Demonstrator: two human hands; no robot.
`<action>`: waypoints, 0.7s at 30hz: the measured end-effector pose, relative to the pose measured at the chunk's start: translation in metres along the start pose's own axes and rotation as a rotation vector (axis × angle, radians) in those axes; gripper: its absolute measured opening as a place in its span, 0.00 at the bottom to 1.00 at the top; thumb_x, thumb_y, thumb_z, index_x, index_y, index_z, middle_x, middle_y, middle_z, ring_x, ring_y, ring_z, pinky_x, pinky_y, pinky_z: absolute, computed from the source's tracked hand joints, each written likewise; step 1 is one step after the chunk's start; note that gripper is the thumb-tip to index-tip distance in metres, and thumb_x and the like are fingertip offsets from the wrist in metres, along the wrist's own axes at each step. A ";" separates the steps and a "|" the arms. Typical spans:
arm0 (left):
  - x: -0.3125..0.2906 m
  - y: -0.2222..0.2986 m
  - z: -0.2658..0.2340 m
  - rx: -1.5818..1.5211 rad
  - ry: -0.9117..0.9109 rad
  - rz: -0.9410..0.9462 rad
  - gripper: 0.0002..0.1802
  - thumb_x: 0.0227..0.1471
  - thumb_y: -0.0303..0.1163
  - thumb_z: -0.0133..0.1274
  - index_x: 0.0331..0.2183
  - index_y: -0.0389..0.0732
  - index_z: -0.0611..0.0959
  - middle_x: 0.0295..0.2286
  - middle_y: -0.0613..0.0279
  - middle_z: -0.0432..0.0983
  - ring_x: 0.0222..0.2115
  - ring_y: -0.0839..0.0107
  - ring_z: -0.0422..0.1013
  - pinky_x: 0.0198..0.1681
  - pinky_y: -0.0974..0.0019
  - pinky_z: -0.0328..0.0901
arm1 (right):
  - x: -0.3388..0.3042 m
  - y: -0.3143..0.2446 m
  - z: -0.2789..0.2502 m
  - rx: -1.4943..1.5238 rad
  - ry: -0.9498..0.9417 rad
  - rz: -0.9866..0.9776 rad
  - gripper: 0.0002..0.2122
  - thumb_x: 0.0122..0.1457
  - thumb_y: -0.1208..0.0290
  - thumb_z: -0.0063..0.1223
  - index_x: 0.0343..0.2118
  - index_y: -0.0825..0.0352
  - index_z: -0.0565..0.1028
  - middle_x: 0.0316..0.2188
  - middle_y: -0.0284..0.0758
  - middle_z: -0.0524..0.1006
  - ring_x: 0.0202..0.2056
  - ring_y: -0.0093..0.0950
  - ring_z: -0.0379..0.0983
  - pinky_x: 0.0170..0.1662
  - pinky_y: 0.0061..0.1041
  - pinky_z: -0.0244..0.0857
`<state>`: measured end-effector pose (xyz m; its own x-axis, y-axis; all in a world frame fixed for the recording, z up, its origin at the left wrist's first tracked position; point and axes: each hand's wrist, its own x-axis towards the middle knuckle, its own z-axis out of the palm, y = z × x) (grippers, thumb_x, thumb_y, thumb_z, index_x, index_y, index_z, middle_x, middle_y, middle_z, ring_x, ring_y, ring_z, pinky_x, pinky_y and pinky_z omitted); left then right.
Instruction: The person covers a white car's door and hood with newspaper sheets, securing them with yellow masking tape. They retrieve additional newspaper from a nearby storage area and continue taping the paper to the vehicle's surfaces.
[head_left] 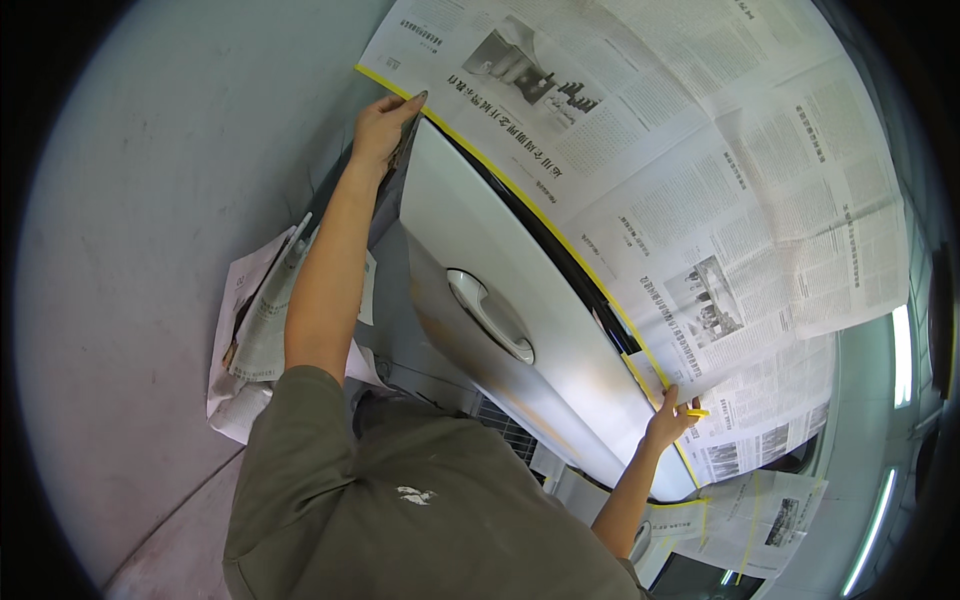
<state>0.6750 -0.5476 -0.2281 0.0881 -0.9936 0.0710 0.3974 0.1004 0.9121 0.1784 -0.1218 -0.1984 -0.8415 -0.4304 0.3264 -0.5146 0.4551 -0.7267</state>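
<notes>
A large newspaper sheet [640,170] with yellow tape [520,190] along its lower edge lies over the window area of a silver-grey car door [470,210]. My left hand [385,130] pinches the taped edge near the sheet's upper left corner, thumb on top. Further down the same edge, my right hand [668,422] grips the paper between thumb and fingers. A small yellow ring, seemingly a tape roll [697,412], sits at the fingers of this hand. Between the tape and the door panel a dark gap shows. The door handle [490,315] is below, untouched.
Another newspaper sheet [770,440] covers the area at the right. More taped newspaper [755,525] hangs on the car at lower right. Crumpled newspaper [255,330] is left of my left arm. Brownish patches mark the door. Lit tubes [870,530] shine at the right.
</notes>
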 end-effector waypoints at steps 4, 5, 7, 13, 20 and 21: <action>0.004 0.019 0.004 0.016 0.059 0.072 0.21 0.55 0.37 0.69 0.44 0.32 0.85 0.40 0.60 0.83 0.40 0.72 0.79 0.49 0.69 0.72 | -0.005 0.003 -0.013 0.087 -0.121 -0.004 0.19 0.65 0.68 0.61 0.51 0.80 0.78 0.66 0.45 0.55 0.59 0.34 0.67 0.60 0.29 0.67; 0.006 0.021 0.006 -0.039 0.047 0.114 0.21 0.55 0.36 0.69 0.44 0.32 0.85 0.40 0.59 0.83 0.41 0.71 0.79 0.50 0.69 0.73 | -0.006 0.005 -0.016 0.147 -0.141 -0.031 0.19 0.65 0.68 0.62 0.51 0.79 0.78 0.66 0.44 0.56 0.59 0.33 0.67 0.60 0.29 0.67; 0.009 0.025 0.008 -0.152 0.017 0.180 0.20 0.55 0.34 0.68 0.45 0.31 0.85 0.42 0.57 0.84 0.43 0.69 0.80 0.52 0.67 0.74 | -0.009 0.010 -0.017 -0.001 -0.145 -0.165 0.19 0.64 0.68 0.64 0.51 0.78 0.79 0.66 0.44 0.57 0.62 0.36 0.64 0.64 0.32 0.62; 0.006 0.018 0.010 -0.047 -0.071 0.175 0.22 0.55 0.27 0.67 0.50 0.31 0.80 0.42 0.53 0.84 0.44 0.68 0.80 0.53 0.66 0.74 | -0.012 0.018 -0.009 -0.005 -0.102 -0.292 0.16 0.60 0.67 0.68 0.47 0.72 0.84 0.61 0.46 0.61 0.63 0.41 0.61 0.65 0.38 0.58; 0.010 0.006 0.010 -0.099 -0.047 0.236 0.21 0.55 0.21 0.65 0.51 0.31 0.80 0.41 0.51 0.84 0.42 0.68 0.81 0.50 0.67 0.76 | -0.016 0.009 -0.010 -0.211 -0.080 -0.382 0.14 0.58 0.71 0.69 0.47 0.68 0.85 0.59 0.46 0.63 0.61 0.41 0.62 0.62 0.39 0.60; 0.011 0.006 0.010 -0.099 -0.047 0.233 0.21 0.55 0.21 0.65 0.51 0.31 0.80 0.40 0.51 0.84 0.41 0.68 0.81 0.50 0.67 0.76 | -0.017 0.008 -0.010 -0.191 -0.071 -0.371 0.14 0.58 0.72 0.69 0.47 0.68 0.85 0.58 0.46 0.63 0.61 0.41 0.62 0.62 0.39 0.60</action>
<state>0.6692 -0.5585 -0.2180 0.1460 -0.9442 0.2952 0.4589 0.3290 0.8253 0.1866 -0.1029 -0.2037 -0.5832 -0.6420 0.4978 -0.8077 0.3925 -0.4400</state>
